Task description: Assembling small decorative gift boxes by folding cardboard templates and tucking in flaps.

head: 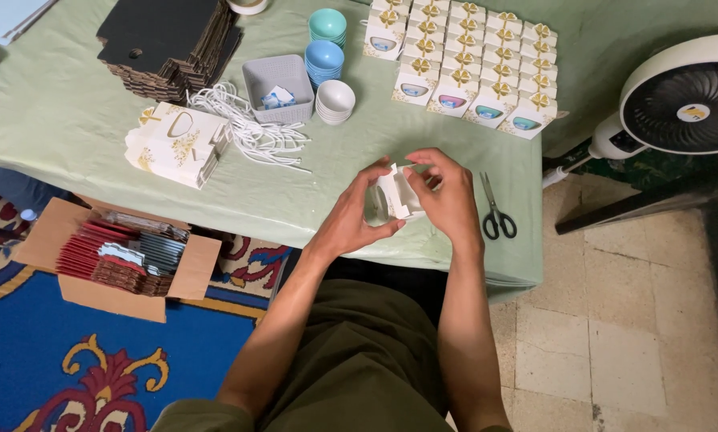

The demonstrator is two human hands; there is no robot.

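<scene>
At frame centre, the left hand (357, 214) and right hand (447, 196) both grip a half-folded white box (396, 192). Rows of finished boxes (463, 60) fill the upper right; flat box blanks (176, 144) and stacked bowls (331, 68) at upper left remain unused.

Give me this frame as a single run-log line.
left hand: holds small white cardboard box | right hand: fingers on same box, folding | black-handled scissors beside | pale green tablecloth

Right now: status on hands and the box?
Left hand and right hand both grip small white box, half-folded. Scissors lie right of it, apart.
</scene>
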